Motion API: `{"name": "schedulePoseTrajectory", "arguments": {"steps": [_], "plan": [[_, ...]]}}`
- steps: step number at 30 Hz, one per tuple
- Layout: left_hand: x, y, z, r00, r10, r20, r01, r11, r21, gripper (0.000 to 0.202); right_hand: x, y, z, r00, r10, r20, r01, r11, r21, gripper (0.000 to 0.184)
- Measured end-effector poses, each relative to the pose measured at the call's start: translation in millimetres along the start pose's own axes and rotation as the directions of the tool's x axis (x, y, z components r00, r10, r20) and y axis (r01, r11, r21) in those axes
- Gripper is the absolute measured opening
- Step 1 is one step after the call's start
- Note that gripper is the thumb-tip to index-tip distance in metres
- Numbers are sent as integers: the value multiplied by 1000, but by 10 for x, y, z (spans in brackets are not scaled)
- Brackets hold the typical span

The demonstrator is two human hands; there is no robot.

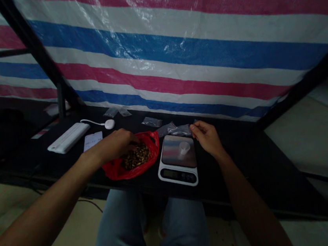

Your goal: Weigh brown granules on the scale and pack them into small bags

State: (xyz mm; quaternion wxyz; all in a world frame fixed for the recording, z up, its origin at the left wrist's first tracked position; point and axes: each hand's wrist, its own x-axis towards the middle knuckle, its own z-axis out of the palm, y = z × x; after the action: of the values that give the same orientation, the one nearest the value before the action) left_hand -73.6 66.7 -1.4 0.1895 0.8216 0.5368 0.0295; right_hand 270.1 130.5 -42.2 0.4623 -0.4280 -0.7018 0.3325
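Note:
My left hand [121,143] reaches over the rim of a red plastic bag [154,144], fingers curled down at the small brass-brown pieces [136,156] inside. Its fingertips are partly hidden, and whatever they hold cannot be made out. At the upper right corner of a white digital scale [164,174], my right hand [207,136] pinches the edge of a small clear plastic bag [182,130]. A small clear cup [184,148] stands on the scale's shiny plate. The digits on the scale's display are too dim to read.
More clear bags [152,121] lie behind the scale, others [117,111] farther left. A white power bank [69,137] with a cable to a round white disc [109,124], and a phone [93,140], are left of the red bag. A striped sheet [172,43] hangs behind the black table.

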Motion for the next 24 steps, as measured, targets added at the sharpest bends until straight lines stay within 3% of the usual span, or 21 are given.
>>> {"name": "schedulePoseTrajectory", "arguments": {"steps": [7,12,16,20,24], "plan": [[113,190,-129,990,124,-65,-121,992,42,25,12,21,-10,1000,-14,6,14,1000,7,41],[363,598,-258,948,304,-91,-307,952,-16,23,21,46,-16,1000,-7,7,7,1000,4,41],[618,1030,-287,924,375,-73,-375,927,7,22,30,59,-19,1000,1,6,-1,1000,13,40],[837,1368,-206,936,349,43,-352,931,96,19,45,76,-33,1000,-17,-2,17,1000,-1,38],[942,1495,-121,963,244,116,-259,956,139,22,51,98,-46,1000,-20,-10,20,1000,-16,38]]}}
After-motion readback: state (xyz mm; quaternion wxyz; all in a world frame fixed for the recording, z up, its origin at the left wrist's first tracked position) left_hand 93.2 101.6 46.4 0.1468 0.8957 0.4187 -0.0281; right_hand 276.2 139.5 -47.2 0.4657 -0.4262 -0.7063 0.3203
